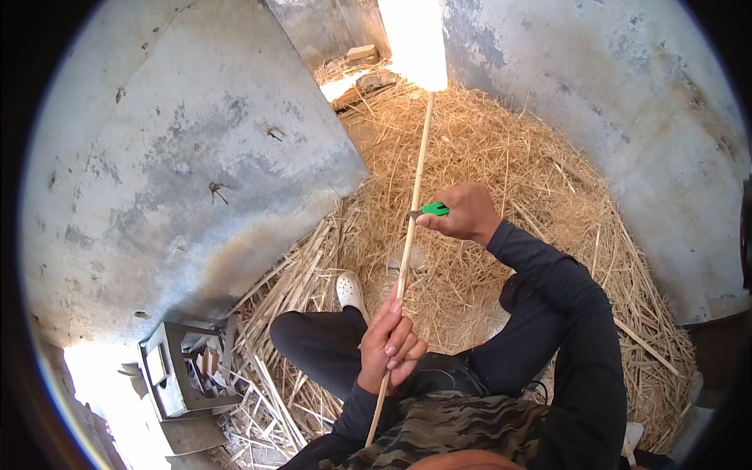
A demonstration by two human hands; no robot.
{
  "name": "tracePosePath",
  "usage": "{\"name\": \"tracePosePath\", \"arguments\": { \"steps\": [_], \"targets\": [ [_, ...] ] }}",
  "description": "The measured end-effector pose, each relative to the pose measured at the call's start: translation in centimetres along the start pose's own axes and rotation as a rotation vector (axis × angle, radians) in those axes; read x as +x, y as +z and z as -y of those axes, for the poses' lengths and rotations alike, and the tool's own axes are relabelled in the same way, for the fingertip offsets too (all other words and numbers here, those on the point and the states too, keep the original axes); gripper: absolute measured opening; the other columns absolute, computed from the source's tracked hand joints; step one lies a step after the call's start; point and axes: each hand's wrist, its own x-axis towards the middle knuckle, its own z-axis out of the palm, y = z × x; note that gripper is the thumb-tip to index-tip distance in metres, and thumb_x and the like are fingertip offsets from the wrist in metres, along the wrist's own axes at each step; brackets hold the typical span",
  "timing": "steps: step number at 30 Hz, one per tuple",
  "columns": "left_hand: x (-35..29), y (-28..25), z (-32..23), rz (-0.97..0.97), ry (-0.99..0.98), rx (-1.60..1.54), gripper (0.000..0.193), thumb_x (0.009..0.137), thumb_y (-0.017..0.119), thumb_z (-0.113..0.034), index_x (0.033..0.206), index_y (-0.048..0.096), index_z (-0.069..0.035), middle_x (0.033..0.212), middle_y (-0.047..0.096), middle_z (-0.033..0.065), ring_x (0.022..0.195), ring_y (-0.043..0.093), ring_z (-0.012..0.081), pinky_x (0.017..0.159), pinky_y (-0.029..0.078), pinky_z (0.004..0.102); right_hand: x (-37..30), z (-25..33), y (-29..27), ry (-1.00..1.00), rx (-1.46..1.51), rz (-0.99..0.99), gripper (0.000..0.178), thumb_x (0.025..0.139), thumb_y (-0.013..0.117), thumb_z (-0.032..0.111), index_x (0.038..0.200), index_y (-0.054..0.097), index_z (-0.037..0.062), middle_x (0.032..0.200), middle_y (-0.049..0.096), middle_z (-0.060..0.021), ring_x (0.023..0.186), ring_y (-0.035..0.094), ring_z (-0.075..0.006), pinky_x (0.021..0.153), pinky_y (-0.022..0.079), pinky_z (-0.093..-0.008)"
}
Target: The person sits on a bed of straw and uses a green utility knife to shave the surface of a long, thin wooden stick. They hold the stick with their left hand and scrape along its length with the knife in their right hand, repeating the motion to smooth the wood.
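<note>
Head view: any marking on the green-handled tool (435, 209) and any print on the papers (208, 362) in the open-fronted box (174, 384), lower left, too small to read. Long pale strip (421, 149) slanting from the lower edge past the lap to the bright opening (412, 39), with the far tip hard to make out against the glare. Left hand (392, 348) wrapped around the lower part of the strip; right hand (473, 211) clenched on the green-handled tool, dark metal end against the strip farther up. All around, a thick bed of straw-coloured shavings (548, 196), with loose slats (294, 286) heaped along the left. In the way close by: folded legs in dark trousers (313, 348), one knee left of the left hand, and a white perforated shoe (350, 291), left of the strip and apart from it. Farther off, a brick-like block (362, 52) beside the opening. At the edges, a weathered grey panel (180, 125) on the left and a grey wall (580, 63) on the right; widest room for moving between them, above the shavings right of the strip.
</note>
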Motion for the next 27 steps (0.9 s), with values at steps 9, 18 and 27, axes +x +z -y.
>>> {"name": "tracePosePath", "arguments": {
  "steps": [9, 18, 27],
  "targets": [
    [-2.1, 0.1, -0.1, 0.008, -0.029, 0.019, 0.05, 0.102, 0.027, -0.012, 0.15, 0.016, -0.016, 0.042, 0.032, -0.0063, 0.029, 0.027, 0.0045, 0.035, 0.024, 0.0196, 2.3, -1.2, -1.2, -0.135, -0.062, -0.16, 0.072, 0.077, 0.042, 0.083, 0.046, 0.044, 0.0174, 0.039, 0.036, 0.0026, 0.032, 0.037, -0.0121, 0.034, 0.029, -0.0302],
    [-5.3, -1.2, 1.1, 0.03, -0.189, 0.036, 0.045, 0.103, 0.029, -0.015, 0.148, 0.027, -0.02, 0.044, 0.03, -0.0038, 0.031, 0.026, 0.0062, 0.041, 0.028, 0.0222, 3.3, -8.5, -3.5, 0.313, -0.235, -0.193, 0.077, 0.084, 0.026, 0.081, 0.056, 0.058, 0.0162, 0.044, 0.035, 0.0048, 0.037, 0.03, -0.0108, 0.035, 0.026, -0.0304],
    [-6.4, -5.3, -0.9, -0.072, 0.066, 0.639, 0.046, 0.101, 0.042, -0.014, 0.145, 0.032, -0.008, 0.048, 0.038, -0.0013, 0.036, 0.035, 0.0072, 0.043, 0.037, 0.0231, -1.0, -17.7, -6.8, 0.876, 0.023, -0.134, 0.079, 0.087, 0.028, 0.077, 0.046, 0.038, 0.01, 0.048, 0.033, 0.001, 0.044, 0.035, -0.0169, 0.045, 0.026, -0.0364]
  ]
}}
